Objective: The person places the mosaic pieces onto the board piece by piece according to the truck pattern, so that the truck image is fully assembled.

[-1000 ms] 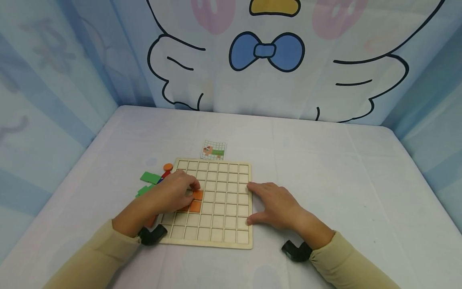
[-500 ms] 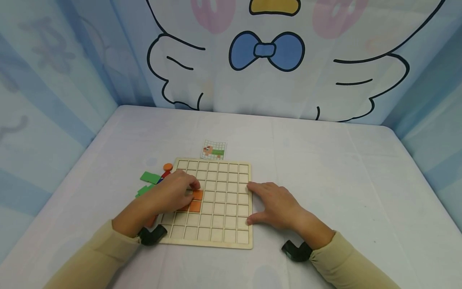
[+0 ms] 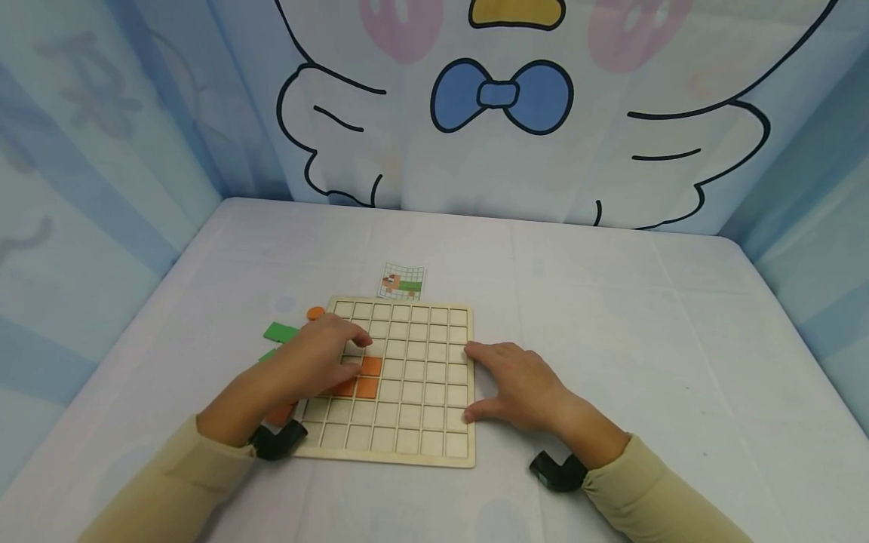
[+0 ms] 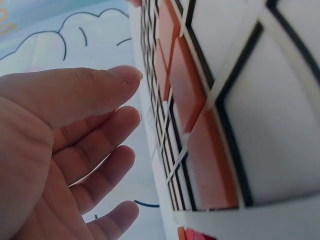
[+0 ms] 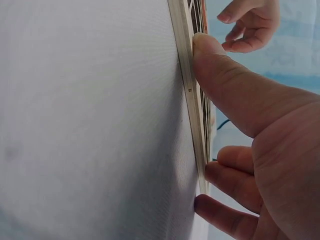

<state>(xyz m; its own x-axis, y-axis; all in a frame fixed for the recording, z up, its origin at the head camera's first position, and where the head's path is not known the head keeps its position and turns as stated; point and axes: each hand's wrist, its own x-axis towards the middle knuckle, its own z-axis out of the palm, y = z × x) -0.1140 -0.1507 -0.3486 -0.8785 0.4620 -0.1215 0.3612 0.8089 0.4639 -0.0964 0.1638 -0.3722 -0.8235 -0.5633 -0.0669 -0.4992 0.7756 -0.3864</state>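
A wooden grid board [image 3: 413, 416] lies on the table, with orange square tiles [image 3: 367, 388] set in cells on its left side. Above these tiles hovers my left hand [image 3: 315, 354], thumb and fingers apart. Seen from the left wrist, the left hand [image 4: 75, 135] has nothing between its fingertips, and the orange tiles [image 4: 212, 160] sit in the grid beside it. My right hand [image 3: 523, 388] rests at the board's right edge. In the right wrist view its thumb [image 5: 225, 75] touches the rim and its fingers lie along the edge.
Left of the board lie green pieces [image 3: 280, 332], an orange round piece [image 3: 315, 313] and an orange-red piece [image 3: 280, 415], partly under my left arm. A small picture card [image 3: 402, 282] with a gridded design lies behind the board. Curtains surround the white table [image 3: 611, 317].
My left hand has lifted off the orange tiles and drawn slightly back to the left, its thumb and fingers spreading apart. The right hand and the board stay put.
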